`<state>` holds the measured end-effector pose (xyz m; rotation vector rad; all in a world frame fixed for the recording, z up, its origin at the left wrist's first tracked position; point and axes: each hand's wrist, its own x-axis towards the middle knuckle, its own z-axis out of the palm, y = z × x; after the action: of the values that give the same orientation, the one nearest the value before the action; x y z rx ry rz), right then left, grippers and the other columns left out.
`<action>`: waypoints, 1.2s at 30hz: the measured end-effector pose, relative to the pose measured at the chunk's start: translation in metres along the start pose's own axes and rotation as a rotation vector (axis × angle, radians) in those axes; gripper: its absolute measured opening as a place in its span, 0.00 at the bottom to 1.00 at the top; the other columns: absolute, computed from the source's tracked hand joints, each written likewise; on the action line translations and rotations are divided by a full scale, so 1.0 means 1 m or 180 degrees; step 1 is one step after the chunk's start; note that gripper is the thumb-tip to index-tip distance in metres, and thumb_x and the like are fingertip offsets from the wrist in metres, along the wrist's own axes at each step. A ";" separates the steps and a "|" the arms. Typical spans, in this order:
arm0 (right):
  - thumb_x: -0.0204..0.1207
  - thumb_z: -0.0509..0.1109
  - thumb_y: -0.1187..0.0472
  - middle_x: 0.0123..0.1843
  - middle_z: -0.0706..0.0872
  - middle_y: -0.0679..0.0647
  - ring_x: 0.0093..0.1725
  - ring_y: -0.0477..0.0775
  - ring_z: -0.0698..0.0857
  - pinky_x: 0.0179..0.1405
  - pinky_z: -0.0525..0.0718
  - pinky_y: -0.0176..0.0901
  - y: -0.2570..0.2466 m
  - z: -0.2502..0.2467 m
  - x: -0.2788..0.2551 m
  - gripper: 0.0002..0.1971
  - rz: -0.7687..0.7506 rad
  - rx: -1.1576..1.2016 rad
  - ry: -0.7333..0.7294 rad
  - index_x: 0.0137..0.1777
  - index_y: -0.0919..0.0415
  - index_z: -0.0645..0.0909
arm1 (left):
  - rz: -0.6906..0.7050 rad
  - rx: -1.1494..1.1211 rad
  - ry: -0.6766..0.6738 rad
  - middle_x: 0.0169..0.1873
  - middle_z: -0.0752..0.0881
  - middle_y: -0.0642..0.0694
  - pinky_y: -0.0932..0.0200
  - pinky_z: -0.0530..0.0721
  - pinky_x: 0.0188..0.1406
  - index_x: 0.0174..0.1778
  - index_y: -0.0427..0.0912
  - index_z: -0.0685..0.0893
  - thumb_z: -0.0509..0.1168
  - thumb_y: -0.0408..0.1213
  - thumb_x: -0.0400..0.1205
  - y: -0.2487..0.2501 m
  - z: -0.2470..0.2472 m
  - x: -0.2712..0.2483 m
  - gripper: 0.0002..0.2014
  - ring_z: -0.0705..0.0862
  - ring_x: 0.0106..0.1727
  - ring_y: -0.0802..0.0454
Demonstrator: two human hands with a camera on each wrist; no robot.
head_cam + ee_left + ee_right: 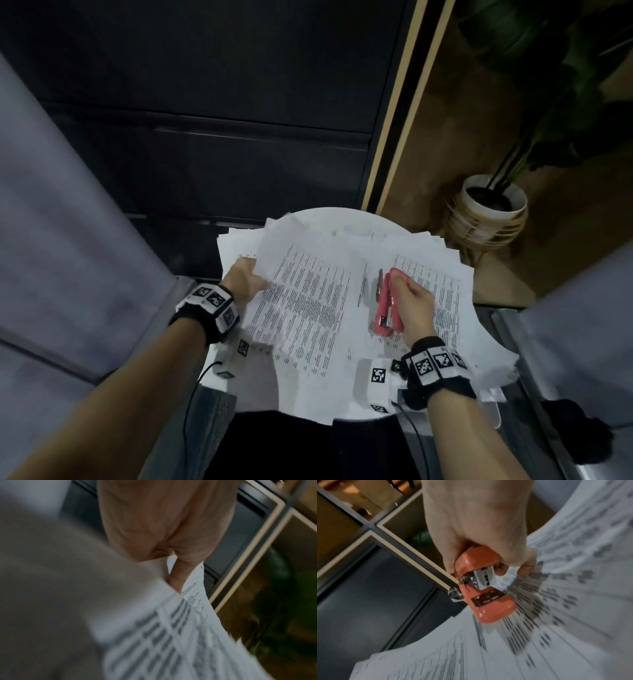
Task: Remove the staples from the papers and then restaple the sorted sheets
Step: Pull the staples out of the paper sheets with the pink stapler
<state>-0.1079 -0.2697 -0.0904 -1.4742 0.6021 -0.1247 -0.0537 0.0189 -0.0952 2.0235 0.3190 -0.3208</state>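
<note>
Printed sheets (pixel 308 308) lie spread over a small round white table (pixel 346 214). My left hand (pixel 245 282) pinches the left edge of one lifted set of sheets (pixel 193 588), thumb on top. My right hand (pixel 412 301) grips a coral-red stapler (pixel 387 305) over the papers at the right. In the right wrist view the stapler (pixel 485 591) has its mouth slightly apart, metal anvil showing, just above the text lines. A dark pen (pixel 380 284) lies on the paper just left of the stapler.
Dark cabinet fronts (pixel 205 120) rise behind the table. A potted plant in a white pot (pixel 489 205) stands on the wooden floor at the right. Grey upholstered seats (pixel 51 240) flank the table on both sides. Papers overhang the table's near edge.
</note>
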 end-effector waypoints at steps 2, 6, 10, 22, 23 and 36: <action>0.80 0.71 0.51 0.37 0.85 0.57 0.18 0.40 0.80 0.20 0.80 0.35 -0.017 -0.011 0.002 0.12 -0.0068 0.0085 0.0059 0.54 0.59 0.88 | 0.0205 -0.0512 0.0281 0.38 0.86 0.46 0.69 0.78 0.25 0.54 0.30 0.83 0.69 0.19 0.76 0.023 -0.004 -0.003 0.12 0.86 0.38 0.48; 0.78 0.74 0.51 0.55 0.90 0.63 0.47 0.61 0.89 0.52 0.88 0.57 -0.063 -0.037 0.002 0.11 -0.0434 0.0512 0.0295 0.54 0.56 0.88 | 0.0684 -0.0807 0.0013 0.48 0.90 0.41 0.60 0.87 0.43 0.52 0.31 0.87 0.68 0.17 0.74 0.070 0.012 -0.003 0.13 0.89 0.47 0.45; 0.80 0.72 0.52 0.58 0.89 0.62 0.58 0.64 0.88 0.64 0.85 0.58 -0.107 -0.053 -0.002 0.12 -0.0917 0.0511 0.0473 0.58 0.57 0.88 | 0.0708 -0.0438 -0.0178 0.47 0.90 0.38 0.47 0.88 0.51 0.48 0.33 0.87 0.69 0.21 0.71 0.091 0.066 0.002 0.11 0.89 0.49 0.41; 0.81 0.71 0.57 0.33 0.87 0.55 0.31 0.52 0.86 0.37 0.87 0.44 -0.065 -0.042 0.007 0.08 -0.0561 -0.0010 0.0208 0.40 0.55 0.87 | 0.0412 0.2137 0.0232 0.80 0.60 0.37 0.33 0.59 0.78 0.84 0.40 0.48 0.68 0.55 0.77 0.069 0.116 0.021 0.48 0.60 0.81 0.38; 0.80 0.71 0.57 0.33 0.87 0.56 0.31 0.53 0.86 0.38 0.87 0.47 -0.058 -0.038 0.008 0.09 -0.0473 -0.0087 0.0172 0.40 0.56 0.87 | 0.0344 0.2372 0.0402 0.81 0.58 0.37 0.31 0.56 0.78 0.83 0.39 0.47 0.68 0.56 0.77 0.061 0.103 0.024 0.48 0.57 0.82 0.39; 0.82 0.69 0.57 0.30 0.89 0.55 0.26 0.53 0.86 0.32 0.87 0.46 -0.008 0.001 0.011 0.08 0.0247 -0.0295 -0.0155 0.41 0.54 0.84 | -0.0584 0.2549 0.0813 0.65 0.72 0.36 0.44 0.75 0.65 0.69 0.34 0.65 0.76 0.62 0.67 -0.003 0.014 0.035 0.46 0.72 0.66 0.39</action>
<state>-0.0964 -0.2744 -0.0864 -1.5366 0.6315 -0.0003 -0.0232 0.0107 -0.1169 2.8412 0.6072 -0.3343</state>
